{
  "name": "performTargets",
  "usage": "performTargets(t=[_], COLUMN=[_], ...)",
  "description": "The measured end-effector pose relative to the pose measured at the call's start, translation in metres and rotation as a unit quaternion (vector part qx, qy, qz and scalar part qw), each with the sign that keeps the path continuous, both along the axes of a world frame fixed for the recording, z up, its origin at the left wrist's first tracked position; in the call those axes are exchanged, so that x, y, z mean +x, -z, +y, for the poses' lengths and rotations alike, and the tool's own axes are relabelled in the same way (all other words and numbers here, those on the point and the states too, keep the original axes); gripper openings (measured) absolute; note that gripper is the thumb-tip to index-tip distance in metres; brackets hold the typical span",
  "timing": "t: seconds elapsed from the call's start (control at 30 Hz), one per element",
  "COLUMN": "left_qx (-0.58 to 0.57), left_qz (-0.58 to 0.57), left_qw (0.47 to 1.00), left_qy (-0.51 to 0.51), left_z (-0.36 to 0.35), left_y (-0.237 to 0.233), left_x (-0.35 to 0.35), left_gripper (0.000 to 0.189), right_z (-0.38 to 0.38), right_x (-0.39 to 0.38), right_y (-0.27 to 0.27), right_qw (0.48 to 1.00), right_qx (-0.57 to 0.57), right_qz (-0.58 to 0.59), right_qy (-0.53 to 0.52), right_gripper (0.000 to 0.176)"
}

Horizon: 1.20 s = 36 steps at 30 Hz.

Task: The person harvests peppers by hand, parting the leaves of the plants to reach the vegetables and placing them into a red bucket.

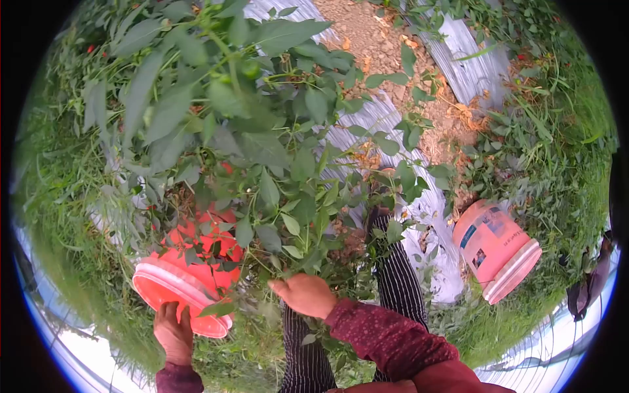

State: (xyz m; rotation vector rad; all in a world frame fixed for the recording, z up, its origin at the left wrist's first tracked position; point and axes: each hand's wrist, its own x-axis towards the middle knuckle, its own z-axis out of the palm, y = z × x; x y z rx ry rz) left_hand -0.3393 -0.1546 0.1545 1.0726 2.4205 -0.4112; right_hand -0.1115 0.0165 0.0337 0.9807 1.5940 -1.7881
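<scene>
A red-orange bucket (196,262) with a pale rim is tilted among the plants at lower left, partly covered by leaves. My left hand (173,334) is at its near rim, fingers curled over the edge. My right hand (304,295) is beside the lower branches of a leafy pepper plant (288,157). Its fingers are folded in, and whatever they hold, if anything, is hidden. Green leaves hang just above this hand. The bucket's inside shows only in part.
Another bucket (495,249), orange-pink with labels, leans in the foliage at right. Silvery plastic mulch (367,131) lines the rows beside bare soil (367,39) with dry leaves. My striped trouser legs (401,281) stand between the plants. Grass (576,131) grows along the right side.
</scene>
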Motion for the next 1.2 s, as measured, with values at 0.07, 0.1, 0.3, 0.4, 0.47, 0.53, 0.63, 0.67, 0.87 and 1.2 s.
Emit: performTargets(t=[0.07,0.1,0.3,0.4,0.47,0.53,0.63,0.67,0.87,1.2], left_qx=[0.111,0.207,0.293,0.125,-0.071,-0.117,-0.156,-0.109,-0.035,-0.115], left_qz=[-0.059,-0.127,-0.221,-0.155,-0.169,-0.2,-0.228,-0.165,-0.195,-0.26], left_qw=[0.986,0.967,0.917,0.966,0.972,0.961,0.953,0.978,0.977,0.955], left_qy=[-0.109,-0.084,0.155,0.167,0.148,0.148,0.129,0.065,-0.075,0.082], left_z=[0.092,0.124,0.315,0.351,0.369,0.365,0.357,0.352,0.343,0.295], left_y=[-0.002,0.009,0.124,0.192,0.227,0.242,0.265,0.268,0.305,0.309], left_x=[0.021,0.029,0.072,0.066,0.057,0.065,0.081,0.087,0.116,0.149], left_gripper=[0.004,0.006,0.011,0.016,0.03,0.043,0.069,0.074,0.091,0.047], right_z=[-0.001,-0.003,-0.028,-0.039,-0.027,-0.004,-0.016,-0.02,-0.03,0.006], right_x=[0.004,0.006,0.017,0.019,0.018,0.011,0.01,0.012,0.02,0.024], right_y=[-0.006,-0.006,0.005,0.004,0.003,-0.005,-0.001,0.0,0.0,-0.013], right_qw=[0.989,0.989,0.965,0.957,0.952,0.966,0.974,0.969,0.939,0.954], right_qx=[0.102,0.102,0.063,0.092,0.103,0.048,-0.008,-0.008,0.065,0.034], right_qz=[0.04,0.039,0.25,0.274,0.284,0.246,0.226,0.24,0.321,0.292], right_qy=[-0.099,-0.095,-0.052,-0.035,-0.055,-0.069,-0.017,0.051,0.107,0.065], right_gripper=[0.058,0.058,0.034,0.021,0.023,0.022,0.021,0.017,0.012,0.019])
